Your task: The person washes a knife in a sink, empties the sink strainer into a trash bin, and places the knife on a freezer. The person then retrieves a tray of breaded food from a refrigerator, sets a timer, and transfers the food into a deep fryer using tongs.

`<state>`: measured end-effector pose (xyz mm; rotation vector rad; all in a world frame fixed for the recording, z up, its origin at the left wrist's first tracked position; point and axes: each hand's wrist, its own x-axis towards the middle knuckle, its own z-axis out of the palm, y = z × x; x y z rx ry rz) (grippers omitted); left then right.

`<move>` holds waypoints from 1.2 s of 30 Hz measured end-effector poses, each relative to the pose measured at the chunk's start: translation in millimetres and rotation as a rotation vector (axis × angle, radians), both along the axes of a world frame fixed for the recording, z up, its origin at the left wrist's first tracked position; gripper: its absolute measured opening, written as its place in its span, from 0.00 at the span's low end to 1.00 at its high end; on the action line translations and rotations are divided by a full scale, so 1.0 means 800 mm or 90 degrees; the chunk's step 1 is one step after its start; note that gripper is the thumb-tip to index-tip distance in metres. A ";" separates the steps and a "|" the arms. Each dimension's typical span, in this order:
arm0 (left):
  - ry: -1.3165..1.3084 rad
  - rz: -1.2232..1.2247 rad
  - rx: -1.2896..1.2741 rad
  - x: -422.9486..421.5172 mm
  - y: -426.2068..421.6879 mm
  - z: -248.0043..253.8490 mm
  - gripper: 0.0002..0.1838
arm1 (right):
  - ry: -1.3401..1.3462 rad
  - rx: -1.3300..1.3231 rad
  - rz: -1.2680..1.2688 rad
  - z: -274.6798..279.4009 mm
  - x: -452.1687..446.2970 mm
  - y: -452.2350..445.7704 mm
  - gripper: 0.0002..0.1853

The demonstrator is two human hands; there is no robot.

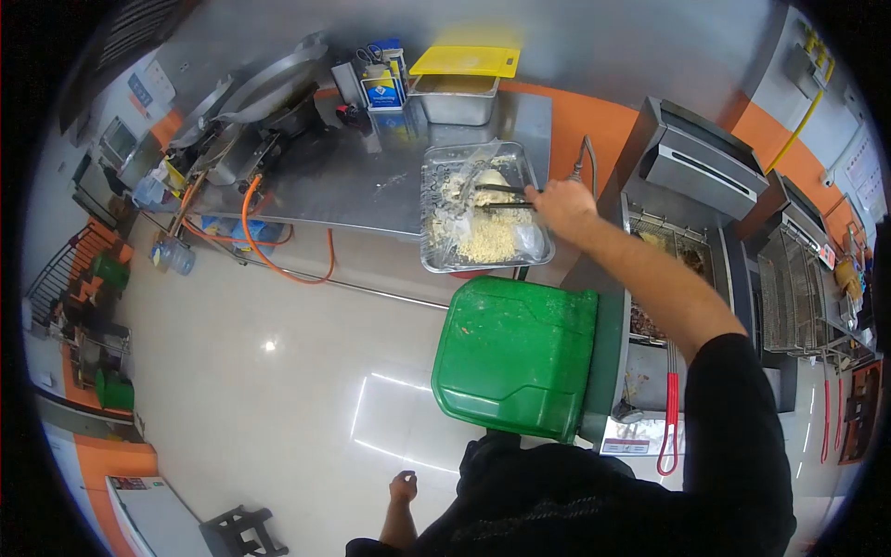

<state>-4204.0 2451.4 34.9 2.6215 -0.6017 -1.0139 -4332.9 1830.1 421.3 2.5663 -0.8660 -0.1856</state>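
My right hand (563,206) is closed on a pair of dark tongs (506,197), whose tips reach left into a foil-like metal tray (430,252). Yellowish crumbs (487,239) and pale, flour-like pieces lie in the tray, with a clear plastic bag or film (531,239) at its lower right. The tray rests on the right end of a steel table (357,186), sticking out over its front edge. My left hand (403,486) hangs low near my body, away from the table, with its fingers curled; whether it holds anything is too small to tell.
A green lidded bin (515,357) stands before the tray. Fryers with baskets (670,278) and a red-handled basket (670,408) are on the right. Behind the tray is a steel container (457,100) with a yellow lid (464,61). An orange hose (249,223) hangs at left.
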 end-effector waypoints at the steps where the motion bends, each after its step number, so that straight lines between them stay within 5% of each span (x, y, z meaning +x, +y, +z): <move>1: -0.002 -0.002 -0.014 0.002 -0.003 0.000 0.14 | 0.021 0.015 -0.003 0.017 -0.001 -0.002 0.19; 8: -0.004 0.000 0.011 0.001 -0.003 0.010 0.13 | 0.093 0.067 0.013 0.095 -0.023 -0.027 0.19; 18: -0.003 -0.003 0.031 0.001 0.006 0.008 0.14 | 0.153 0.000 0.031 0.051 -0.006 -0.025 0.30; 24: 0.000 0.003 -0.006 0.004 -0.013 0.010 0.14 | 0.122 -0.009 0.045 0.078 -0.015 -0.034 0.28; 27: 0.010 0.017 -0.007 0.007 -0.018 0.009 0.14 | 0.122 0.006 0.011 0.115 -0.021 -0.039 0.21; 36: -0.004 -0.009 -0.009 0.004 -0.009 -0.002 0.13 | -0.020 0.190 -0.083 0.068 -0.058 -0.072 0.28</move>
